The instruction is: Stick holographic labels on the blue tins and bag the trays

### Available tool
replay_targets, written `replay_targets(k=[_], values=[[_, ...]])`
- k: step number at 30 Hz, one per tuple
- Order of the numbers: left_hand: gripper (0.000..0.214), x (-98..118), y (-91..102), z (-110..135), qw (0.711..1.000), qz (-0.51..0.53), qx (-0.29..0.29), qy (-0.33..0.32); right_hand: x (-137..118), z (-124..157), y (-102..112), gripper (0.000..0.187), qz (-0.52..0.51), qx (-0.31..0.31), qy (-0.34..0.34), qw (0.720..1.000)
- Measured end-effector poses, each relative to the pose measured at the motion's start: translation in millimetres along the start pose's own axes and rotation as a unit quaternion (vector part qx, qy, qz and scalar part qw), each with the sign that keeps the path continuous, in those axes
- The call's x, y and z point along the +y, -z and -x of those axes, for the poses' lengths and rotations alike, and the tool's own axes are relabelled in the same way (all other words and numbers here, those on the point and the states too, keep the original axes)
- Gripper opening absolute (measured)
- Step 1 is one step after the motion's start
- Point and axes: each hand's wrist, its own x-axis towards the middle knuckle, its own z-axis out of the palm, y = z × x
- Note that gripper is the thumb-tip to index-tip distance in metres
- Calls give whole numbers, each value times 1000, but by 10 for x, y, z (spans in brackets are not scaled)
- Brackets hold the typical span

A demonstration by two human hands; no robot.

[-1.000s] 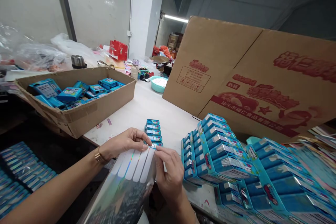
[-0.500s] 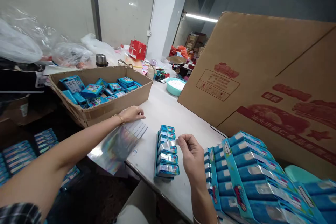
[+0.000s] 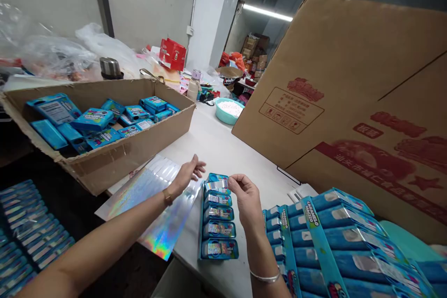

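Head view: right fingers [image 3: 236, 181] pinch sticker [image 3: 217, 186], left hand [image 3: 187, 174] spread over sheet [image 3: 163, 233].

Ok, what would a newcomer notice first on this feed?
Probably the row of blue packs at centre front, with the right hand pinching a shiny strip at the farthest pack. Just left, the left hand is over a rainbow foil sheet; a big red-printed carton stands at right.

One bare lane of white table [image 3: 223, 149] runs away from you, between the cardboard box [image 3: 132, 149] on your left and the leaning carton [image 3: 314, 70] on your right. Teal bowl [image 3: 223, 118] caps it; holographic sheet [image 3: 164, 233], row of blue packs [image 3: 218, 230] and stacked blue boxes [image 3: 335, 237] fill the near edge.
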Motion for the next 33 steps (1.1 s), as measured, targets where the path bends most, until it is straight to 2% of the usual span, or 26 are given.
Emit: replay_targets(k=[3, 6, 9, 14, 18, 20, 27, 33], values=[[87, 173, -46, 255, 984, 91, -136, 64, 31, -18, -13, 28, 4, -11, -10, 1000], [66, 304, -20, 366, 970, 115, -199, 77, 59, -45, -45, 30, 15, -8, -8, 1000], [47, 332, 3, 294, 980, 57, -185, 39, 107, -110, -102, 31, 42, 13, 4, 999], [27, 234, 16, -23, 993, -49, -110, 11, 270, -288, -211, 24, 140, 74, 35, 987], [20, 183, -18, -156, 989, -131, -74, 5, 413, -373, -220, 14, 219, 98, 44, 970], [20, 168, -51, -163, 986, -152, -72, 8, 464, -381, -199, 17, 251, 105, 48, 961], [22, 94, -130, -125, 984, -163, -65, 13, 526, -401, -163, 15, 318, 90, 50, 942], [21, -21, -159, -119, 992, -116, -49, 23, 531, -421, -184, 16, 366, 81, 52, 926]])
